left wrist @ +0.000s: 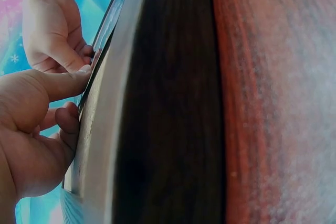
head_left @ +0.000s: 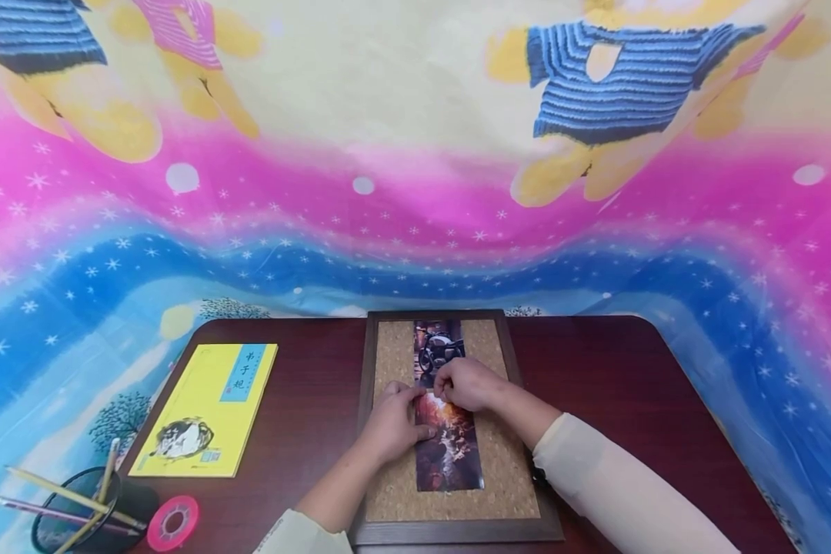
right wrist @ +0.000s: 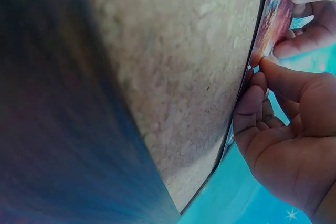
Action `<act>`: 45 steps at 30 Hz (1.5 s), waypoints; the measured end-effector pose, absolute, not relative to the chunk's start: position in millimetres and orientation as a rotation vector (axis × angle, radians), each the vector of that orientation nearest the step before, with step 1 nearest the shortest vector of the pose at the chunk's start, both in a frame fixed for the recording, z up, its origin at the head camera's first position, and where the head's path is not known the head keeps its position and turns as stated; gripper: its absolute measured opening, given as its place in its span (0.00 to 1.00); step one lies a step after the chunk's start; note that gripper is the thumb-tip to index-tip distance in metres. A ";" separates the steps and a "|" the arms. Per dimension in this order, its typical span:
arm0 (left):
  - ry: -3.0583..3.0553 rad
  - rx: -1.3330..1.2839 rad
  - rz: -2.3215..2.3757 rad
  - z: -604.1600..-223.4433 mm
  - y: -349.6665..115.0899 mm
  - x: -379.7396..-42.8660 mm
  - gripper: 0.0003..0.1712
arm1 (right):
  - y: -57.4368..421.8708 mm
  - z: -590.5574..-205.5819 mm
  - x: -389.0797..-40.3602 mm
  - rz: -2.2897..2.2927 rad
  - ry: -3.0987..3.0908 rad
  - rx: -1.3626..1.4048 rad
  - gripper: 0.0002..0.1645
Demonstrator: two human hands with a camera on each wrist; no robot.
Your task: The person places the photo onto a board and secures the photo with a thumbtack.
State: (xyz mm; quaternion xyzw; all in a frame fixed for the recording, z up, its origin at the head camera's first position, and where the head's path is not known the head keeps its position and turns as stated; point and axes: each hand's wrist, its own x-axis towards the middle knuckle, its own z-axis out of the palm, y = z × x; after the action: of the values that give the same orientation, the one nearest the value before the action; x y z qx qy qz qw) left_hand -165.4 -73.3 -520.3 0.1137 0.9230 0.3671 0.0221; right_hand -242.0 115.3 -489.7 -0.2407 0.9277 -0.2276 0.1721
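A framed cork board lies on the table with two glossy pictures on it. The upper picture shows a motorcycle; the lower picture shows an orange-lit, dark stream scene. My left hand rests on the lower picture's left side, index finger and thumb extended, pressing near its top left. At that picture's top edge, my right hand pinches a small pin-like thing between thumb and curled index finger. The fingertips mostly hide it in the right wrist view, where the right hand meets the picture's edge.
To the left lies a yellow book with a blue title panel. Nearer stand a black mesh pen cup with several pencils and a pink tape roll. A dark table holds everything; a patterned curtain hangs behind.
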 end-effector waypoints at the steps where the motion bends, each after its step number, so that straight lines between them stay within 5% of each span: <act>1: 2.858 0.352 1.138 -520.2 -73.3 -165.3 0.40 | 114.8 -490.0 -241.6 -0.640 2.641 -0.685 0.13; 20: 2.852 0.356 1.090 -517.0 -72.6 -168.8 0.40 | 118.6 -496.1 -240.4 -0.686 2.708 -0.659 0.13; 30: 2.807 0.339 1.196 -515.2 -78.7 -165.0 0.52 | 136.5 -495.1 -236.4 -0.824 2.683 -0.636 0.09; 45: 2.815 0.376 1.303 -513.4 -98.5 -165.6 0.48 | 162.2 -492.7 -227.1 -0.875 2.741 -0.591 0.09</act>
State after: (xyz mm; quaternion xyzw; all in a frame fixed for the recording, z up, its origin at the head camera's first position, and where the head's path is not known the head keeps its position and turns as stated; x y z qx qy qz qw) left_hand -165.6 -98.5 -513.4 0.1204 0.9009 0.4170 0.0086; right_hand -227.1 162.2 -492.7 -0.2002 0.9283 -0.2964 0.1020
